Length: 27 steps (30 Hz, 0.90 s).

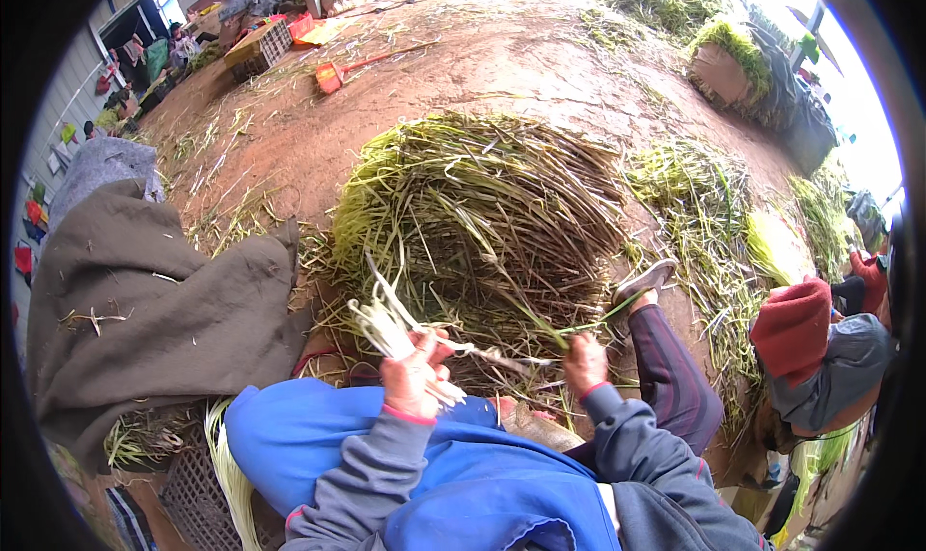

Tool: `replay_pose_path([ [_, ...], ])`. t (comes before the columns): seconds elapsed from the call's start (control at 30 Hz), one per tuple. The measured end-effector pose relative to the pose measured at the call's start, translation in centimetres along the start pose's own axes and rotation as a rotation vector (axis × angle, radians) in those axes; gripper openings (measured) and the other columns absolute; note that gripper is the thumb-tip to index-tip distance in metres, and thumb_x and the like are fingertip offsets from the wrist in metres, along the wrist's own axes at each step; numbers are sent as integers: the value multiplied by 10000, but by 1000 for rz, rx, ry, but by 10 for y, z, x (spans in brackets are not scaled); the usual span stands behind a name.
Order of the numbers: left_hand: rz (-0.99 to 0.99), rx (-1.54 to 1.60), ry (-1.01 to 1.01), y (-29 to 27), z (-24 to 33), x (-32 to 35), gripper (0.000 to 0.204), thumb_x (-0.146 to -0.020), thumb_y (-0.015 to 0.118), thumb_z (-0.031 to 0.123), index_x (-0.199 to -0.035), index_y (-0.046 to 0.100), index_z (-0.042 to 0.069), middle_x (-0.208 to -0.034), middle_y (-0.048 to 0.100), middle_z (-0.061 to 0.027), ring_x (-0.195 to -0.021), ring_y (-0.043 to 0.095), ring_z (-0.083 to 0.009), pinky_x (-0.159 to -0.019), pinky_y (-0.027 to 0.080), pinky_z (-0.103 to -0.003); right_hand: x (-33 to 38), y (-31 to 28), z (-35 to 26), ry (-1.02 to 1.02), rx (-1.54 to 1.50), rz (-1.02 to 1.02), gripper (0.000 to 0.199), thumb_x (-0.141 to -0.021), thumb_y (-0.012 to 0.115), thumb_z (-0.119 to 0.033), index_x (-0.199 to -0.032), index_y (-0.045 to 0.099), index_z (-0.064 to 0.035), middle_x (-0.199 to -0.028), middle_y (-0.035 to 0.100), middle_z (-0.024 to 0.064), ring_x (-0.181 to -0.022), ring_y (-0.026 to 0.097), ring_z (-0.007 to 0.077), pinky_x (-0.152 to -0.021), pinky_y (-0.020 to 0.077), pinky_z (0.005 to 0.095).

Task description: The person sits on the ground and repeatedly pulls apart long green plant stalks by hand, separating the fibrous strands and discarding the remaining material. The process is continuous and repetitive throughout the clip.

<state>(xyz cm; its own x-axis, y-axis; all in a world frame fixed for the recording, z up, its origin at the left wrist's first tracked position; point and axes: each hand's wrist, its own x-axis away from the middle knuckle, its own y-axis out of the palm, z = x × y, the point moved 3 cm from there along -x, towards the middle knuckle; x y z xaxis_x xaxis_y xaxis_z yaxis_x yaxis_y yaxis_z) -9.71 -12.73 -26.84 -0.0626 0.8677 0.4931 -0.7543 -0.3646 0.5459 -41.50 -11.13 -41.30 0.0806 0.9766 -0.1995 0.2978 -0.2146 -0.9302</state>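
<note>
My left hand [413,376] is closed around a small bunch of pale, whitish stalks [379,327] above my lap. To its right, my right hand [585,366] has its fingers closed on a thin green stalk [540,327], whose tip reaches up towards the pile. A pale strand stretches from the left hand towards the right one; its far end is blurred. Just beyond both hands lies a large heap of long stalks [502,204], yellow-green on the left and brownish on the right. A blue apron [318,421] covers my lap.
A dark brown cloth [174,310] is draped at the left, above a plastic crate [198,498]. Loose stalks [709,233] litter the floor on the right. Farther off lie a red-orange shovel [331,77] and a box [258,50]. Another person [820,358] sits at the right.
</note>
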Motion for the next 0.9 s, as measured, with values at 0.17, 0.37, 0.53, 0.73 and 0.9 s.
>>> replay_pose_path([
  [0.17, -101, -10, 61, 2, 27, -1, 99, -887, 673, 133, -937, 610, 76, -874, 668, -52, -726, 655, -130, -480, 450, -251, -2, -10, 79, 352, 379, -400, 272, -737, 644, -161, -989, 600, -70, -1000, 609, 137, -939, 617, 327, -814, 449, 504],
  [0.37, -70, -143, 23, 12, -14, 0, 82, -834, 699, 20, -884, 634, 15, -784, 663, -66, -650, 660, -146, -437, 475, -236, -69, -80, -102, -204, -761, -209, 262, -854, 687, -268, -957, 678, -27, -936, 636, 119, -886, 619, 241, -794, 500, 348],
  [0.53, -80, -208, 1, 16, -26, 3, 117, -821, 731, 65, -875, 636, 23, -762, 670, -51, -658, 673, -146, -433, 442, -228, -71, -92, -201, 233, -1490, -892, 251, -919, 631, -185, -1071, 614, 15, -957, 663, 102, -835, 648, 142, -746, 545, 276],
  [0.73, -91, -155, -11, 13, -24, 3, 121, -831, 726, 86, -867, 632, 18, -772, 680, -79, -630, 668, -155, -437, 447, -227, -82, -93, -197, 309, -1480, -585, 182, -892, 614, -144, -945, 621, 30, -837, 659, 68, -777, 632, 142, -728, 519, 286],
  [0.9, -93, -305, -34, 0, -33, -7, 72, -852, 672, 42, -878, 633, -13, -763, 665, -94, -617, 649, -146, -435, 453, -234, -93, -119, -189, 415, -1876, -405, 143, -933, 556, -142, -1000, 563, -15, -982, 667, 125, -856, 665, 198, -831, 525, 341],
])
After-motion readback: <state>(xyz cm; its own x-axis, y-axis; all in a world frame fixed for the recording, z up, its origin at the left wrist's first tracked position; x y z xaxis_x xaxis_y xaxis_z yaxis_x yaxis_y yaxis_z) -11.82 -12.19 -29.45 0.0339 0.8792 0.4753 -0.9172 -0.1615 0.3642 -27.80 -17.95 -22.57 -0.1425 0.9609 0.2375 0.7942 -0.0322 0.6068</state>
